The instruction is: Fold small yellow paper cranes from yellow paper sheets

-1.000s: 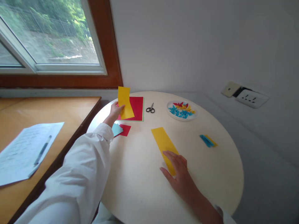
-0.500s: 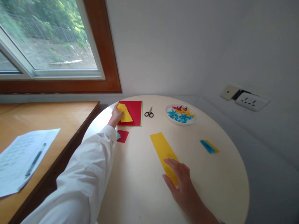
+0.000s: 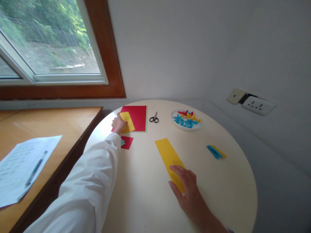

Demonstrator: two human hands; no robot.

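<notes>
At the table's far left, my left hand (image 3: 118, 124) pinches a small yellow piece of paper (image 3: 129, 121) over a stack of coloured paper with a red sheet (image 3: 139, 118) on top. Its fingertips are partly hidden. My right hand (image 3: 186, 184) lies with thumb and fingers apart at the near end of a long yellow paper strip (image 3: 165, 149), touching or just above it. Beside my left wrist are a red paper scrap (image 3: 128, 142) and a pale blue scrap (image 3: 122, 142), partly covered by the sleeve.
Black-handled scissors (image 3: 154, 118) lie right of the stack. A white plate (image 3: 173, 123) holds several blue, yellow and red folded paper shapes. Narrow blue strips (image 3: 213, 151) lie at right with yellow ones. A wooden desk (image 3: 80, 121) at left carries written paper (image 3: 17, 165) and a pen (image 3: 36, 168).
My left hand has drawn the small yellow paper slightly toward me and to the left across the red sheet, and its angle has changed. The right hand stays on the strip.
</notes>
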